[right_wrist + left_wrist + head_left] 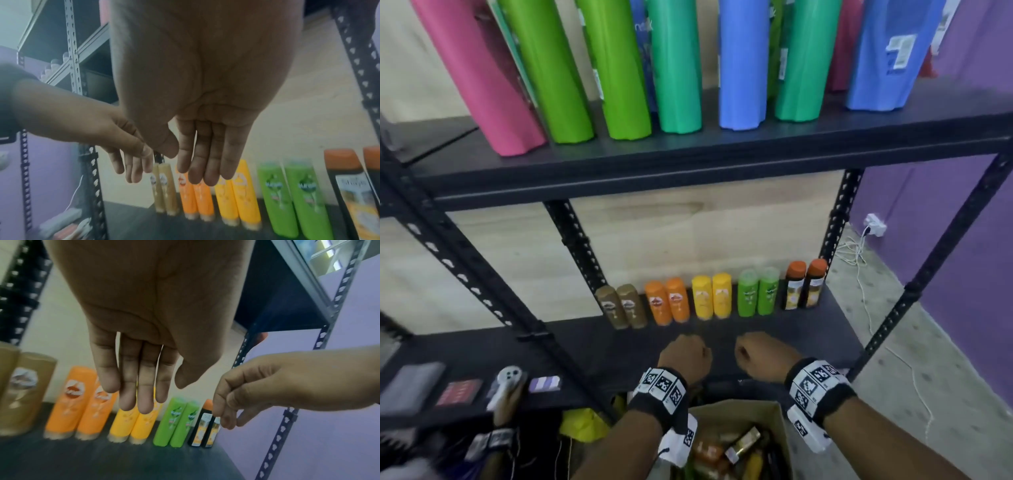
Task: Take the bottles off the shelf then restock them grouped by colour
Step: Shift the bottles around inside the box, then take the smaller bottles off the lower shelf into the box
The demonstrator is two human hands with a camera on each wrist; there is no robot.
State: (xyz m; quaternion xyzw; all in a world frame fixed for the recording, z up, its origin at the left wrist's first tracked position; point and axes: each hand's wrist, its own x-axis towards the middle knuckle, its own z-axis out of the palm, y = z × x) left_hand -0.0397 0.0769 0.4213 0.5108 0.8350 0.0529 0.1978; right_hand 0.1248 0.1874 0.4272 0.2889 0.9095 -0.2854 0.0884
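Five colour pairs of bottles stand upright in a row at the back of the lower black shelf (808, 339): brown (621, 310), orange (667, 301), yellow (711, 296), green (758, 291) and black with orange caps (804, 286). Both my hands hover side by side over the shelf's front part, short of the row and touching no bottle. My left hand (685, 356) is in front of the orange and yellow pairs, its fingers (141, 386) hanging straight. My right hand (760, 356) is in front of the green pair, its fingers (205, 162) relaxed and holding nothing.
Tall pink, green, teal and blue bottles (616, 68) fill the upper shelf (688, 164). Below my wrists an open cardboard box (779, 421) holds several more bottles. Small items (506, 383) lie on the neighbouring shelf to the left. A socket with white cable (875, 224) is at the right wall.
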